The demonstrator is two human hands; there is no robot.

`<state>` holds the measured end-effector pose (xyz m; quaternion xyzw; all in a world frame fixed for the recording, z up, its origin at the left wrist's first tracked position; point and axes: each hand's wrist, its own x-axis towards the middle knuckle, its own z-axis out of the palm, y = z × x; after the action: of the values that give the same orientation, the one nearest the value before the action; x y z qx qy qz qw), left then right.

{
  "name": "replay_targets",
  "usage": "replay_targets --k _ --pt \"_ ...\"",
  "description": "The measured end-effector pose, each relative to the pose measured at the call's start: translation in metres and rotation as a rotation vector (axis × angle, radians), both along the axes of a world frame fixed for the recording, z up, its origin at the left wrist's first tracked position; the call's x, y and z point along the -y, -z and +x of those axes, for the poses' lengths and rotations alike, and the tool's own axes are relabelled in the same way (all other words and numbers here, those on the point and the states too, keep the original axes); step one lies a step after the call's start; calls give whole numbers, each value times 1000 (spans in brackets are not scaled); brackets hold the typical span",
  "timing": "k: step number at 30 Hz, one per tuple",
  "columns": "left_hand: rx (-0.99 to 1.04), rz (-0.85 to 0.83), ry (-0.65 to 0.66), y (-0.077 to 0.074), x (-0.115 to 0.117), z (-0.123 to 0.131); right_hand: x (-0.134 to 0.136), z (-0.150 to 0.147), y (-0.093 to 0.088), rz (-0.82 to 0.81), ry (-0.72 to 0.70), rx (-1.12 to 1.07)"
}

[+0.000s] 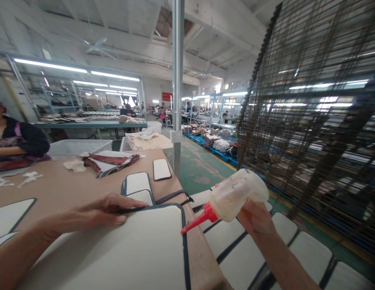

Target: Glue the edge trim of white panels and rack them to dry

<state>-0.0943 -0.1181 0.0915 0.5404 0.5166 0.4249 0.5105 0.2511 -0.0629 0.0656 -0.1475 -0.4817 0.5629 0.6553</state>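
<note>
My right hand (pixel 253 215) is wrapped round a cloudy squeeze bottle (pixel 235 195) with a red nozzle. The bottle is tilted down to the left, and its tip meets the dark edging of a large white panel (pixel 129 249) near the right corner. A pale yellowish streak shows along that corner. On the panel's far edge lies my left hand (pixel 105 211), thumb on top and fingers along the rim; the undersides of the fingers are hidden. Just beyond it are smaller white panels (pixel 137 183) with dark edging, and a dark strip (pixel 172 196) beside them.
The brown tabletop (pixel 54 183) carries another small panel (pixel 162 169) and patterned fabric pieces (pixel 111 161). More edged panels (pixel 240 251) lie lower right. A metal post (pixel 177 88) rises past the table, and a wire rack (pixel 296 100) stands right. A co-worker (pixel 19 139) sits left.
</note>
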Motion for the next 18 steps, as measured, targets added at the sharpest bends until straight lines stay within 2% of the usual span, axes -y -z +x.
replay_targets --k 2,6,12,18 --pt "-101 -26 86 -7 1 5 1 -1 -1 10 6 6" --pt "-72 -82 79 -16 2 8 5 -2 -3 13 35 -12" --pt "-58 -151 63 -13 -1 4 4 5 7 10 -33 30" --pt "-34 -217 155 -10 -6 2 1 16 23 -11 -68 162"
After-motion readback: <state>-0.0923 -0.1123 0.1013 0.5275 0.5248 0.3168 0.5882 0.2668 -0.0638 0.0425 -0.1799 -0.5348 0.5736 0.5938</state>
